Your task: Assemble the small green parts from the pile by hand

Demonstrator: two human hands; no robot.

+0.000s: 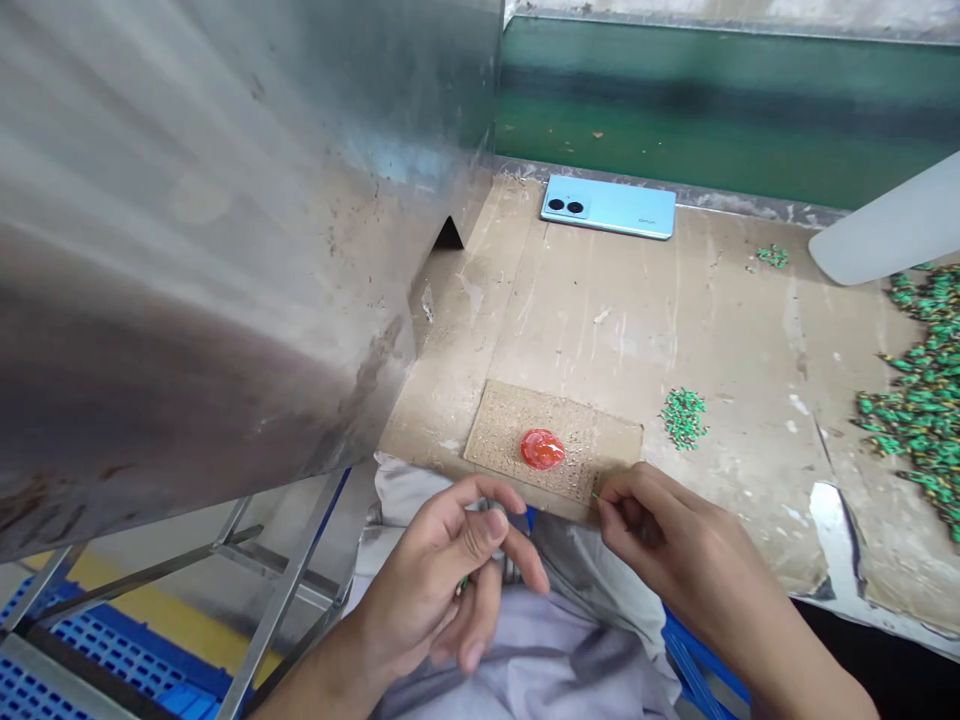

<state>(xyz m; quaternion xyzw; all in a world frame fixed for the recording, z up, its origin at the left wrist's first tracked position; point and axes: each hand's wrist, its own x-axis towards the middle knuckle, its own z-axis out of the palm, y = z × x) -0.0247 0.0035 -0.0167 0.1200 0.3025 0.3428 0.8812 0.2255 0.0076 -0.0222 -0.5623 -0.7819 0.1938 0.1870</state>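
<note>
My left hand (442, 580) hovers over my lap with its fingers curled and thumb pressed to the fingertips around something small, partly hidden. My right hand (660, 540) pinches a tiny green piece (595, 495) at the front edge of a perforated cardboard pad (592, 445). A red blob of putty or wax (542, 449) sits in the middle of that pad. A small heap of green parts (683, 416) lies just beyond my right hand on the worn tabletop (600, 330).
A large metal housing (225, 220) fills the left side. A light-blue phone (607, 207) lies face down at the back. More green parts (919, 400) spread at the right, near a white plastic object (892, 230). Blue crates (75, 650) sit below left.
</note>
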